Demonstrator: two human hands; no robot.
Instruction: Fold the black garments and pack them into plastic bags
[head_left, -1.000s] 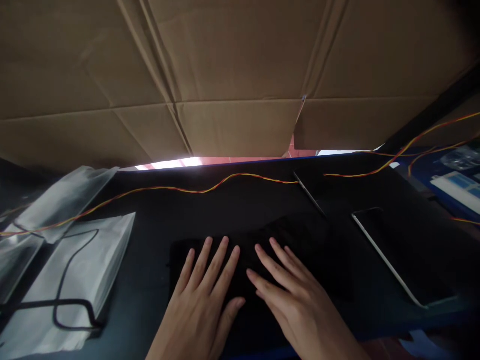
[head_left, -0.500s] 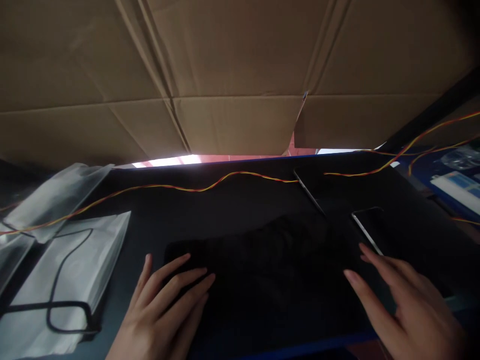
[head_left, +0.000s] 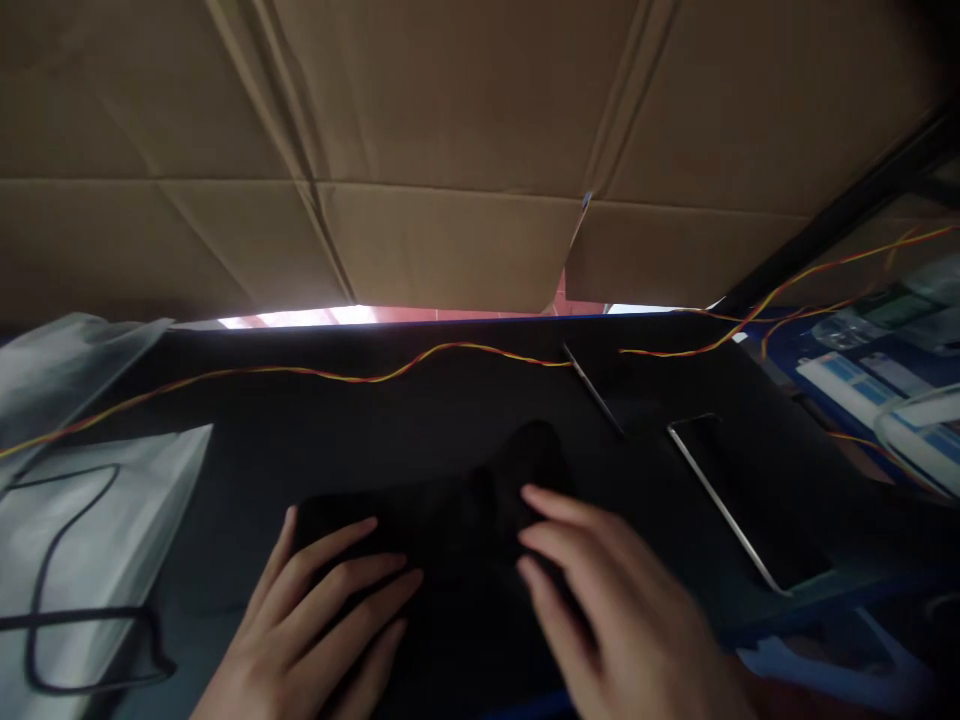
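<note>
A: Where does your left hand sit?

B: Flat on the near-left end of the black cloth, fingers spread and relaxed, gripping nothing. Press with it there so that end stays put on the black table mat.

A: And the right hand?

B: It rests on the cloth's middle, fingers loosely curled and open, with the fingertips at the raised fold near the centre. It grasps nothing that I can make out. The cloth is black on black, so its far edge is hard to trace.

A: How should you handle this step?

B: My judgement: hold the left palm firm and sweep your right fingers lightly over the hump, away from the left hand, so the bulge flattens instead of bunching. Keep your 2 hands from crowding each other.

A: Anything nearby to mind?

B: The dark phone-like slab lies just right of the cloth, and a thin metal rod lies beyond it. The red-yellow wire runs across the far side, and the clear bags with a black cord lie at your left. Cardboard walls the back.
</note>
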